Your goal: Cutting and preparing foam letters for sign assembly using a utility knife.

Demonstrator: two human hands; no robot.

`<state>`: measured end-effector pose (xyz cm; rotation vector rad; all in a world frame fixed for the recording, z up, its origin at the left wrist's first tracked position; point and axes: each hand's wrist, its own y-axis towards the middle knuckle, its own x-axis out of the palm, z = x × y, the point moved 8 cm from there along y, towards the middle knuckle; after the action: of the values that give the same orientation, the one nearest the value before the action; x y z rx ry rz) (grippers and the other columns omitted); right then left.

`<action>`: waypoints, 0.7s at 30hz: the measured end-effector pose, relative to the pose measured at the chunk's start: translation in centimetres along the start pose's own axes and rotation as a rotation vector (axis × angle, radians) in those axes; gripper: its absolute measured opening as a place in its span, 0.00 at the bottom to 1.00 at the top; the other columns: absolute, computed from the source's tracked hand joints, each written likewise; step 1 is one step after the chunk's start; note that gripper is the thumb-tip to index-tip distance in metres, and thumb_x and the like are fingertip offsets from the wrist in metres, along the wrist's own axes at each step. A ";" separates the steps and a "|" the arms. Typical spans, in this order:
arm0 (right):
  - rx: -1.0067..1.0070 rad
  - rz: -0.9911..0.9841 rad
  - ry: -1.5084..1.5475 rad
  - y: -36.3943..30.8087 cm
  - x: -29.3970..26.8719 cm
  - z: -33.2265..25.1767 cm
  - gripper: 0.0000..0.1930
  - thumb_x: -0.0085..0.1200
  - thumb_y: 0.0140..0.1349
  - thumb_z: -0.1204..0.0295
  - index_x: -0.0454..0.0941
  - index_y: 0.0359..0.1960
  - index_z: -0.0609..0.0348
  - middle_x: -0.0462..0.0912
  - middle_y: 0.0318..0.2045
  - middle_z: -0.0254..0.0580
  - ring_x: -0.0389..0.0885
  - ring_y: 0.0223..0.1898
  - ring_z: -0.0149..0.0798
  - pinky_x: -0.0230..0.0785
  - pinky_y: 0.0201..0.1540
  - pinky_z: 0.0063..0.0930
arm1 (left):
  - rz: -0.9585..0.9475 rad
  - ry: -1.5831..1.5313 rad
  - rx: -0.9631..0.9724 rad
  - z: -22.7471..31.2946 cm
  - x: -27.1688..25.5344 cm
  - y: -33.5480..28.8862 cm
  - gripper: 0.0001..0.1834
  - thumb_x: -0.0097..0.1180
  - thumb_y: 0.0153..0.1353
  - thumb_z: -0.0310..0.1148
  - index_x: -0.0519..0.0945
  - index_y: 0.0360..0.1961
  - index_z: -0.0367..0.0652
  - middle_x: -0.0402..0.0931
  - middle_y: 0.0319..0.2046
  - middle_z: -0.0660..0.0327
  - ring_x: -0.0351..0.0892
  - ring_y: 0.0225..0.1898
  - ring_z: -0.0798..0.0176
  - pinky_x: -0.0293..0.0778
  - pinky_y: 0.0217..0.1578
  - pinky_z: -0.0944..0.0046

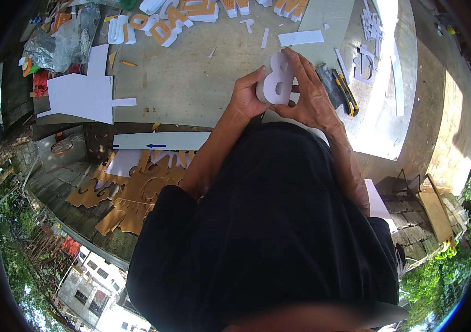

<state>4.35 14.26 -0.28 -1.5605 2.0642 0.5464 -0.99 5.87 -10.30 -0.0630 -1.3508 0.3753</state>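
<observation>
Between my two hands, just above the near edge of the table, is a thick white cut-out letter (pixel 271 88) with rounded lobes and two openings. My left hand (pixel 246 93) grips its left side, thumb near the upper edge. From the right, my right hand (pixel 314 94) reaches around it, with fingertips at its top and thumb at its lower edge. Close to the right hand lie a dark grey roll-like piece (pixel 329 87) and a yellow and black utility knife (pixel 348 95).
Orange-faced white letters (pixel 164 33) line the table's (pixel 191 83) far side. White sheet offcuts (pixel 80 95) and crumpled clear plastic (pixel 58 47) lie left, near a pencil (pixel 129 63). Thin white scraps (pixel 364 63) are at right. Brown cut-out sheets (pixel 135 193) rest below the table.
</observation>
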 end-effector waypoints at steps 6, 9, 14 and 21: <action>0.059 -0.011 0.115 0.0 -0.1 -0.1 0.55 0.76 0.41 0.70 0.55 0.73 0.54 0.62 0.68 0.57 0.71 0.64 0.60 0.83 0.54 0.46 | -0.056 0.002 -0.037 -0.4 -0.8 -0.4 0.39 0.57 0.64 0.48 0.62 0.68 0.35 0.68 0.61 0.38 0.66 0.63 0.26 0.68 0.60 0.28; 0.018 0.008 0.072 0.0 -0.5 -0.7 0.55 0.74 0.40 0.70 0.56 0.73 0.58 0.64 0.66 0.60 0.70 0.64 0.61 0.77 0.59 0.47 | -0.140 -0.061 -0.044 -0.4 0.1 -0.3 0.38 0.56 0.65 0.47 0.61 0.68 0.33 0.68 0.59 0.36 0.71 0.59 0.29 0.74 0.56 0.32; -0.062 0.044 -0.005 -0.1 -0.9 -2.3 0.55 0.73 0.38 0.69 0.56 0.72 0.62 0.67 0.64 0.63 0.67 0.65 0.64 0.67 0.65 0.50 | -0.196 -0.122 -0.036 -0.4 0.5 -0.8 0.38 0.58 0.65 0.48 0.62 0.66 0.33 0.71 0.55 0.35 0.77 0.54 0.33 0.82 0.49 0.39; -0.119 0.049 -0.003 -0.4 -1.4 -3.3 0.57 0.74 0.37 0.68 0.55 0.73 0.59 0.66 0.66 0.61 0.65 0.67 0.63 0.65 0.67 0.50 | -0.186 0.039 0.032 0.8 1.9 -1.5 0.39 0.66 0.59 0.38 0.63 0.67 0.36 0.75 0.52 0.42 0.81 0.51 0.40 0.82 0.50 0.43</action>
<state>4.56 13.32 3.20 -1.5770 2.1069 0.7010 -1.12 4.94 -7.95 0.0814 -1.2998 0.2379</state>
